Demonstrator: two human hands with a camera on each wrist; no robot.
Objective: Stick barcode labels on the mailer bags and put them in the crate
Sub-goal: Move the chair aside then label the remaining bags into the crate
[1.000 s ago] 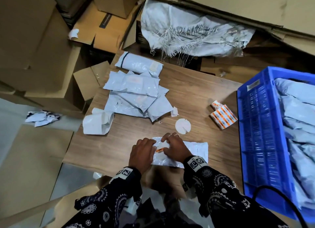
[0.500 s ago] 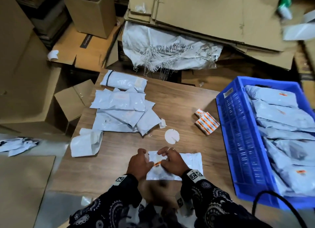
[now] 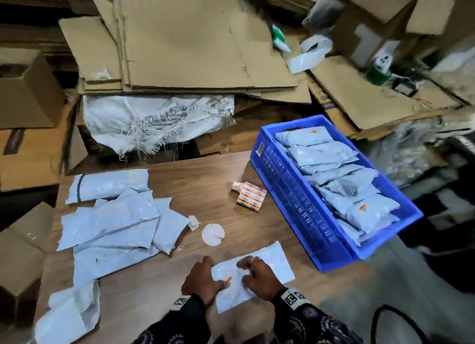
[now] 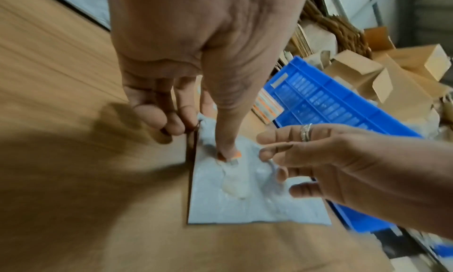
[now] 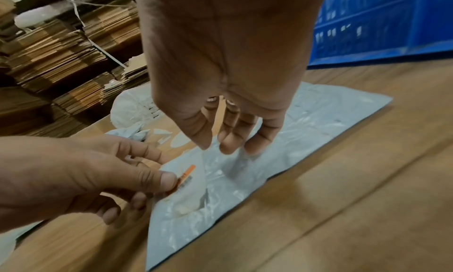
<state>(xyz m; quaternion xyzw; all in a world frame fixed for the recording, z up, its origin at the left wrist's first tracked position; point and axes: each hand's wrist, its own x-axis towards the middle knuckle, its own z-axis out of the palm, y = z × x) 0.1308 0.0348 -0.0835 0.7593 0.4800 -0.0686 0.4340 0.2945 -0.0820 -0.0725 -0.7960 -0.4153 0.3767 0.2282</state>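
Note:
A grey mailer bag [image 3: 270,264] lies slanted on the wooden table [image 3: 205,179] near its front edge. A small orange barcode label [image 3: 228,280] sits on its left part. My left hand [image 3: 203,279] presses its thumb on the label [image 4: 230,157]; its other fingers curl at the bag's left edge. My right hand [image 3: 257,274] rests straight fingertips on the bag [image 5: 318,121] just right of the label [image 5: 187,174]. The blue crate [image 3: 290,189] stands at the right, holding several labelled bags.
A pile of unlabelled mailer bags [image 3: 115,222] lies at the left, with a folded white bag bundle [image 3: 69,315] at the front left corner. Orange label sheets [image 3: 250,195] and a white paper disc [image 3: 212,234] lie mid-table. Cardboard stacks [image 3: 180,48] surround the table.
The head view has swung up and right toward the crate. The bag now lies slanted, its right end farther away. Both hands stay on it around the label.

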